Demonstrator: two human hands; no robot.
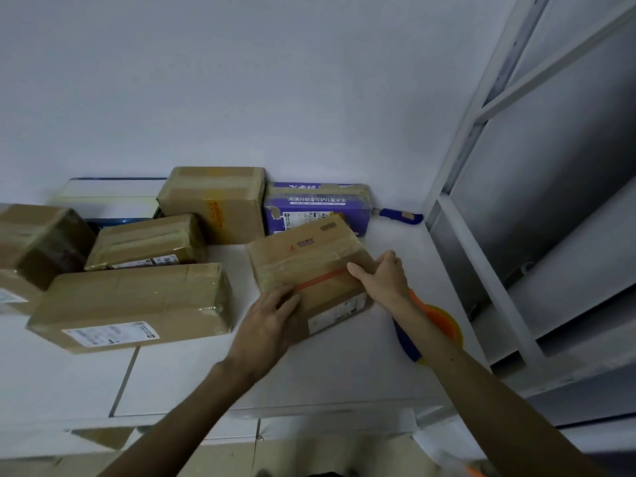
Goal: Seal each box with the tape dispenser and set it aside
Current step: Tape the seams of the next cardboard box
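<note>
We counted five brown cardboard boxes [309, 266] [134, 304] [148, 241] [215, 201] [38, 235], one purple printed carton [316, 208], one white flat box [110, 197], one blue-handled tool [401, 215], one orange-and-blue tape dispenser [444, 321].

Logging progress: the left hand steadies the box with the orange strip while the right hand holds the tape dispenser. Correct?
Not quite. In the head view the right hand holds the box too; the tape dispenser lies on the table under that forearm.
</note>
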